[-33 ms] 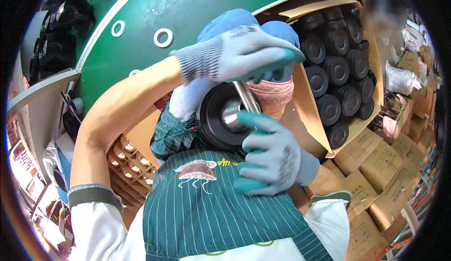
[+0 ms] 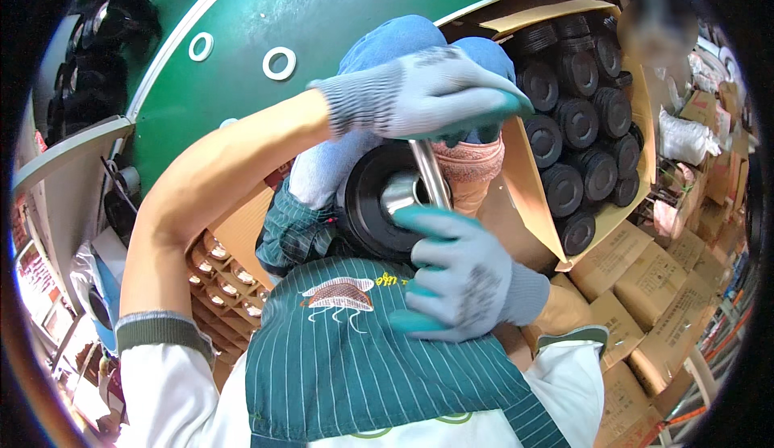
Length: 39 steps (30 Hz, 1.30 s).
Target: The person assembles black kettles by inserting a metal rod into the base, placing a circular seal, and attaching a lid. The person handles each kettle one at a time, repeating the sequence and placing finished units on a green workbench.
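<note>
A black round base [image 2: 367,206] with a shiny metal cup-shaped centre [image 2: 398,192] sits in my lap. A silver metal tube [image 2: 430,172] slants across its right side. My left hand [image 2: 431,89], in a grey glove with teal fingers, is closed over the tube's upper end, which the hand hides. My right hand [image 2: 459,275], gloved alike, is beside the base's lower right edge. Its index finger reaches to the metal centre near the tube's lower end; the other fingers are loosely bent and apart, with nothing visible in them.
A carton [image 2: 542,206] of stacked black round bases stands at right, with closed cardboard boxes [image 2: 661,279] below it. White rings [image 2: 279,64] lie on the green surface [image 2: 234,37]. At lower left is a divided carton [image 2: 222,307] with shiny round metal parts.
My left hand has shifted slightly right along with the tube's upper end. My right hand has moved a little left and down, its index finger now nearer the metal centre.
</note>
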Each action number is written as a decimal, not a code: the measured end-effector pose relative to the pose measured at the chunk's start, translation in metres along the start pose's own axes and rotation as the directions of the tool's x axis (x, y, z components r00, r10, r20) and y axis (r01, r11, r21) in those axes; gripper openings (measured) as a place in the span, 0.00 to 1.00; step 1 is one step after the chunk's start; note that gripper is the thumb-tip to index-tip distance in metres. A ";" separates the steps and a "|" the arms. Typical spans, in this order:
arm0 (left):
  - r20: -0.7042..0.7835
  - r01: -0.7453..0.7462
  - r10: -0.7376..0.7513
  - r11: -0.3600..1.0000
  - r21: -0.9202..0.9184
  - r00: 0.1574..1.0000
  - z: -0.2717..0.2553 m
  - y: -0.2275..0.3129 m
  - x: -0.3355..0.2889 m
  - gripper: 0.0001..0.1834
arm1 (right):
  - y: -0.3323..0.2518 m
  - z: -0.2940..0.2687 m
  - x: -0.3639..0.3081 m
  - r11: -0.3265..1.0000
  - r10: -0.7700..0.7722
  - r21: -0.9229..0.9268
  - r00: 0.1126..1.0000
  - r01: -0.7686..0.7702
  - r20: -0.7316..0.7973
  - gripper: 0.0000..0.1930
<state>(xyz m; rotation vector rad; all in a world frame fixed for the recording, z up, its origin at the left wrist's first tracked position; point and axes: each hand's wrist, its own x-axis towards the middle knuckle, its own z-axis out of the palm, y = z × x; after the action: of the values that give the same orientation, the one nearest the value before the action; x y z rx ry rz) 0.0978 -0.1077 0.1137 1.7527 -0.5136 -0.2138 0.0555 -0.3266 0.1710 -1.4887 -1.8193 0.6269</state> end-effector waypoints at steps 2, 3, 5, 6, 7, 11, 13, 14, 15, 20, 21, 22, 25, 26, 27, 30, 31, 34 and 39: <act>-0.054 -0.286 0.296 0.947 0.145 0.954 0.019 -0.025 0.017 0.23 | -0.007 0.012 0.020 0.996 0.059 0.067 0.997 -0.063 0.058 0.16; 0.070 -0.210 0.211 0.977 -0.025 0.975 0.025 -0.028 0.032 0.22 | -0.010 0.019 0.033 0.989 0.090 0.110 0.995 -0.095 0.049 0.15; 0.332 0.152 0.009 0.877 -0.456 0.943 0.042 -0.020 0.049 0.21 | -0.004 0.028 0.067 1.000 0.015 0.008 1.000 -0.015 0.018 0.14; 0.360 0.132 0.055 0.871 -0.473 0.931 0.047 -0.014 0.052 0.21 | -0.001 0.030 0.084 0.995 -0.059 -0.082 0.998 0.060 0.009 0.14; 0.385 0.107 0.099 0.871 -0.480 0.917 0.046 -0.008 0.054 0.22 | 0.002 0.025 0.097 0.996 0.005 -0.090 0.996 0.002 0.086 0.13; 0.019 -0.303 0.304 0.951 -0.054 0.952 0.046 -0.029 0.048 0.23 | -0.001 0.012 0.088 0.994 0.092 0.060 0.996 -0.093 0.012 0.18; -0.175 -0.252 0.319 0.912 0.324 0.931 0.030 -0.012 0.026 0.25 | 0.004 0.010 0.075 0.998 0.044 0.040 0.991 -0.039 -0.127 0.19; -0.185 -0.121 0.236 0.867 0.483 0.954 0.014 0.008 0.008 0.28 | 0.006 0.012 0.071 0.999 0.028 0.033 0.974 -0.021 -0.225 0.18; -0.191 -0.003 0.154 0.786 0.618 0.969 -0.002 0.027 -0.010 0.32 | 0.007 0.011 0.068 1.000 0.011 0.024 0.946 -0.004 -0.325 0.18; 0.172 0.305 -0.563 0.650 0.696 0.809 -0.011 0.102 -0.028 0.24 | -0.004 0.014 0.053 0.961 -0.139 0.142 0.857 0.238 -0.497 0.17; 0.185 0.290 -0.587 0.619 0.730 0.788 -0.009 0.109 -0.025 0.20 | -0.006 0.012 0.038 0.954 -0.081 0.188 0.807 0.233 -0.585 0.19; 0.138 0.311 -0.572 0.615 0.725 0.808 -0.004 0.107 -0.026 0.14 | -0.008 0.019 0.019 0.956 0.061 0.245 0.712 0.159 -0.700 0.22; 0.217 0.281 -0.657 0.565 0.776 0.722 0.002 0.145 -0.019 0.13 | 0.026 0.072 -0.016 0.712 0.674 0.694 0.176 0.106 -0.718 0.31; 0.174 0.274 -0.693 0.485 0.830 0.700 0.012 0.147 -0.017 0.16 | 0.045 0.091 -0.013 0.664 0.733 0.735 0.076 0.138 -0.676 0.34; 0.150 0.319 -0.711 0.480 0.817 0.687 0.020 0.153 -0.015 0.19 | 0.050 0.097 -0.009 0.656 0.748 0.750 0.059 0.083 -0.661 0.37; 0.136 0.182 -0.815 0.283 0.942 0.563 0.041 0.160 -0.014 0.21 | 0.054 0.103 0.005 0.583 0.750 0.696 0.052 0.419 -0.659 0.37; 0.072 0.302 -0.840 0.271 0.914 0.538 0.048 0.148 -0.020 0.22 | 0.051 0.101 0.010 0.511 0.756 0.652 0.067 0.560 -0.651 0.35; -0.091 0.539 -0.837 0.260 0.801 0.540 0.065 0.135 -0.027 0.34 | 0.049 0.088 0.011 0.462 0.758 0.617 0.078 0.637 -0.648 0.30; -0.172 0.527 -0.755 0.256 0.811 0.633 0.068 0.134 -0.039 0.40 | 0.067 0.063 -0.003 0.285 0.881 0.819 0.201 0.498 -0.429 0.24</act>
<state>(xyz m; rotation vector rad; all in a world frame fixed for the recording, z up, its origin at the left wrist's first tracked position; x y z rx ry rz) 0.0052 -0.1719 0.2203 2.8542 0.0548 -0.9533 0.0506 -0.3108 0.0806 -0.7855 0.1733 0.5030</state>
